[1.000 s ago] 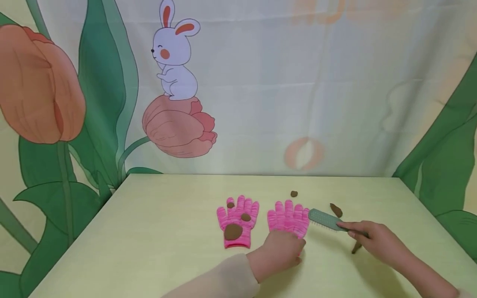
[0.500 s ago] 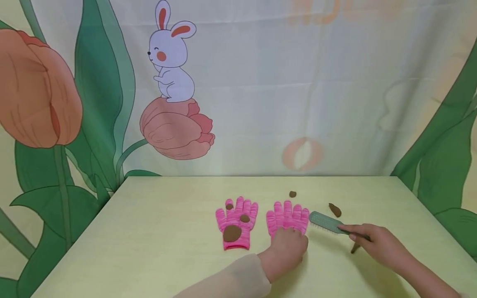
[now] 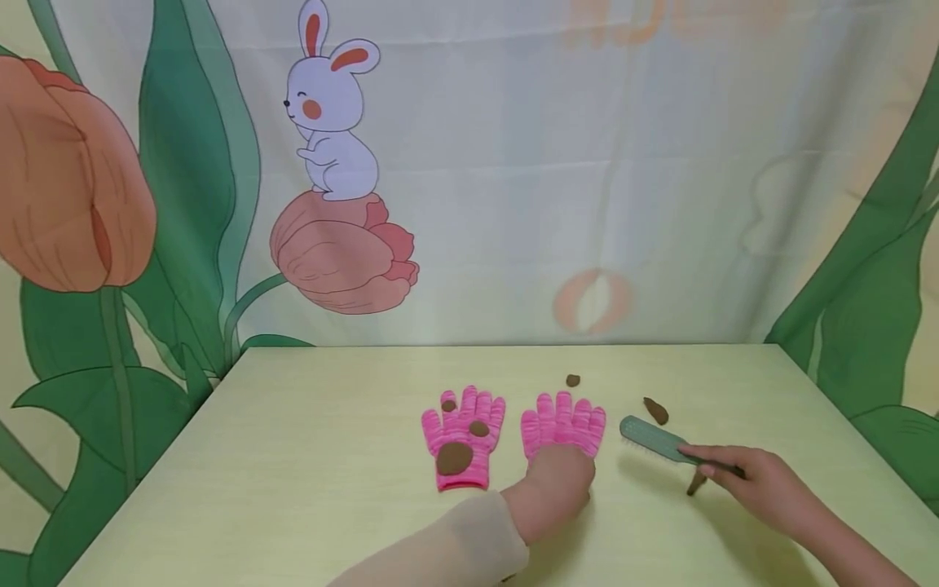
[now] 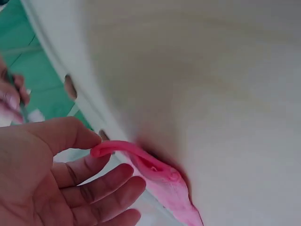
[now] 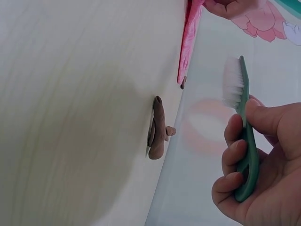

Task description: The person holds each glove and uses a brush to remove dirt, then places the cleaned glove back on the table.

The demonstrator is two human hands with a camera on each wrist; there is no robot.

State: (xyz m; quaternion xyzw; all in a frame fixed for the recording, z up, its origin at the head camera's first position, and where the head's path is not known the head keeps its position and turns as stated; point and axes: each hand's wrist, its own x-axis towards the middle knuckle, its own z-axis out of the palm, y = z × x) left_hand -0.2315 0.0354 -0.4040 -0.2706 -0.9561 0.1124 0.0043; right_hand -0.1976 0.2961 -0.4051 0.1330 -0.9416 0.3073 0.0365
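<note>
A pink knitted glove (image 3: 563,420) lies on the table, fingers pointing away. My left hand (image 3: 553,489) covers its cuff in the head view. In the left wrist view, the thumb and index finger pinch the rim of the cuff (image 4: 146,160), and the other fingers are loosely bent. To the right, my right hand (image 3: 770,489) grips a green brush (image 3: 653,438) by its handle, held above the table. White bristles (image 5: 232,82) show in the right wrist view. A second pink glove (image 3: 478,471), with several brown patches on it, lies to the left.
Brown clay-like pieces lie on the table (image 3: 293,489): a small lump (image 3: 573,380) behind the gloves, a longer piece (image 3: 656,410) beyond the brush, and another (image 3: 695,483) partly behind my right hand. A printed curtain (image 3: 499,204) hangs at the table's back edge.
The brush and my right hand have shifted a little to the right, away from the glove. My left hand stays at the glove's cuff with a slight shift. The view has drifted slightly.
</note>
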